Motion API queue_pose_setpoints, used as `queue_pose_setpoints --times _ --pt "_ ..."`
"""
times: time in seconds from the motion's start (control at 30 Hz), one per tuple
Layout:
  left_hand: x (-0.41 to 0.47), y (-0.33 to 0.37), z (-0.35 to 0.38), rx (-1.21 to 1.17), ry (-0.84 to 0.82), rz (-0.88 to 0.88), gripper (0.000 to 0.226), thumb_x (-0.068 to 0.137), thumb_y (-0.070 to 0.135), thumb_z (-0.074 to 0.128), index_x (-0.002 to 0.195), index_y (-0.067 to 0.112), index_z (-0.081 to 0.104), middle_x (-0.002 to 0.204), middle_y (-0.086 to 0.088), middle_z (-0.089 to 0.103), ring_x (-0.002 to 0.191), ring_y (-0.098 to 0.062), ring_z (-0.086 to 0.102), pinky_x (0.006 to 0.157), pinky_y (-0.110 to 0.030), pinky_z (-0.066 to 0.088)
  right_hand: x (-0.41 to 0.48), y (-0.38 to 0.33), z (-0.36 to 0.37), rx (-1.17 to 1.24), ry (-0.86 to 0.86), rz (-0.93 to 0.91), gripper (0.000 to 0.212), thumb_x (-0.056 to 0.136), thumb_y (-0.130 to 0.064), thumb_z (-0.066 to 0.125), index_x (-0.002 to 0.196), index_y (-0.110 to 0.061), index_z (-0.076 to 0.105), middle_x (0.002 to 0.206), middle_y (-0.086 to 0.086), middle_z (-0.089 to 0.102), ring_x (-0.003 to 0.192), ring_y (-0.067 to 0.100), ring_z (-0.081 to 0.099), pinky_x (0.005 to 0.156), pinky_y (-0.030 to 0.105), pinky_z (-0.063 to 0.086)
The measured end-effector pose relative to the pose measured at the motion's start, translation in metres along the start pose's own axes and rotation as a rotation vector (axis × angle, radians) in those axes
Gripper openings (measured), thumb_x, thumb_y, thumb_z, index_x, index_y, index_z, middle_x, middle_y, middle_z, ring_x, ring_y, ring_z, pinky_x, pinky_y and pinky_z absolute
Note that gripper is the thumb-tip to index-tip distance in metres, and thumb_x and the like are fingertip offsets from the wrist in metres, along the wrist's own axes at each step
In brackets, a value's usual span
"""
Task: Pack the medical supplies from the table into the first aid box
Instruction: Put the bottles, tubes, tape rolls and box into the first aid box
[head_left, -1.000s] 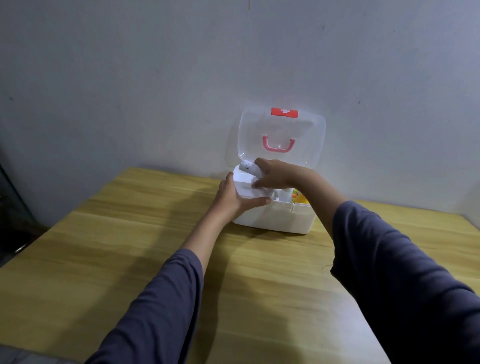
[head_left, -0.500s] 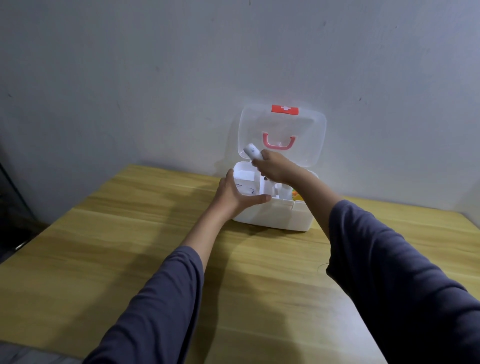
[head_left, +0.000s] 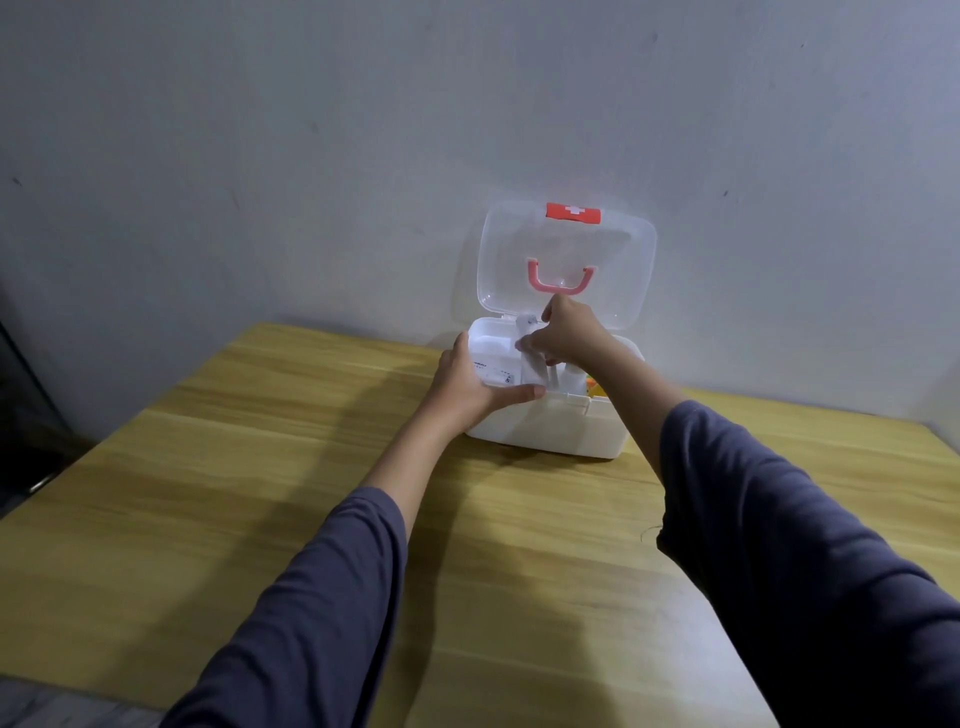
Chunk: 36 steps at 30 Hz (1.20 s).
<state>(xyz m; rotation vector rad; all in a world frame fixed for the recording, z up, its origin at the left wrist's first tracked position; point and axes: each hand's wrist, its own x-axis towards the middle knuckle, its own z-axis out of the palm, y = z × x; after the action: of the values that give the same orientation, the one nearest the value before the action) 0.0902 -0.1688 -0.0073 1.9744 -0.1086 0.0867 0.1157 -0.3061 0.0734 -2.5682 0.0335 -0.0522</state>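
The white first aid box (head_left: 561, 431) stands at the far side of the table, its clear lid (head_left: 618, 270) with a pink handle and red cross label raised against the wall. My left hand (head_left: 467, 387) grips the box's front left corner, thumb along the rim. Over the open box, my right hand (head_left: 569, 335) holds a small white supply (head_left: 527, 358), which points down into the box. White items and something orange (head_left: 592, 387) lie inside; I cannot tell them apart.
A wooden table (head_left: 260, 493) carries the box, and a grey wall stands right behind it. A dark object (head_left: 26, 415) sits beyond the table's left edge.
My right hand lifted the white supply above the box, then lowered it and turned it down into the box. My left hand stayed on the box corner.
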Motion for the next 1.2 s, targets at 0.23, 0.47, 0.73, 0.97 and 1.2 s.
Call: queue_pose_setpoints --times 0.23,0.47,0.73,0.97,1.2 --pt "-0.002 0.003 0.001 -0.008 -0.012 -0.005 0.117 0.051 0.054 0.095 0.148 0.018 0.041 0.144 -0.004 0.05 0.133 -0.024 0.051 0.099 -0.035 0.048 -0.004 0.002 -0.001 -0.097 -0.024 -0.092 0.046 0.075 -0.022 0.072 0.112 -0.001 0.055 0.113 0.018 0.061 0.099 0.032 0.061 0.089 0.043 0.053" --pt "-0.002 0.002 -0.001 0.0 -0.024 -0.014 0.116 0.055 0.053 0.095 0.15 0.019 0.039 0.146 -0.005 0.049 0.135 -0.024 0.049 0.103 -0.037 0.048 -0.006 0.004 0.002 -0.173 0.046 -0.14 0.042 0.074 -0.018 0.071 0.106 0.006 0.059 0.111 0.022 0.062 0.085 0.027 0.053 0.075 0.039 0.05" --pt "-0.005 0.007 -0.002 0.021 -0.027 -0.014 0.121 0.055 0.055 0.094 0.154 0.018 0.035 0.15 -0.006 0.045 0.138 -0.025 0.046 0.11 -0.043 0.046 -0.004 0.004 0.003 -0.199 0.042 -0.14 0.038 0.076 -0.015 0.069 0.105 0.008 0.061 0.114 0.021 0.061 0.094 0.03 0.058 0.078 0.034 0.052" --pt "-0.007 0.008 -0.004 0.038 -0.013 -0.017 0.133 0.037 0.07 0.086 0.15 0.019 0.039 0.146 -0.004 0.051 0.134 -0.025 0.051 0.108 -0.048 0.05 -0.035 0.023 -0.029 0.063 0.271 -0.281 0.033 0.082 -0.015 0.065 0.112 -0.002 0.061 0.112 0.014 0.064 0.101 0.024 0.061 0.083 0.023 0.043" --pt "-0.003 -0.002 -0.003 0.006 0.015 -0.005 0.145 0.021 0.086 0.084 0.145 0.023 0.045 0.144 -0.001 0.055 0.133 -0.023 0.055 0.111 -0.048 0.05 -0.085 0.144 -0.049 0.179 0.484 -0.104 0.026 0.082 -0.014 0.063 0.106 -0.005 0.061 0.107 0.014 0.066 0.1 0.026 0.061 0.087 0.031 0.044"
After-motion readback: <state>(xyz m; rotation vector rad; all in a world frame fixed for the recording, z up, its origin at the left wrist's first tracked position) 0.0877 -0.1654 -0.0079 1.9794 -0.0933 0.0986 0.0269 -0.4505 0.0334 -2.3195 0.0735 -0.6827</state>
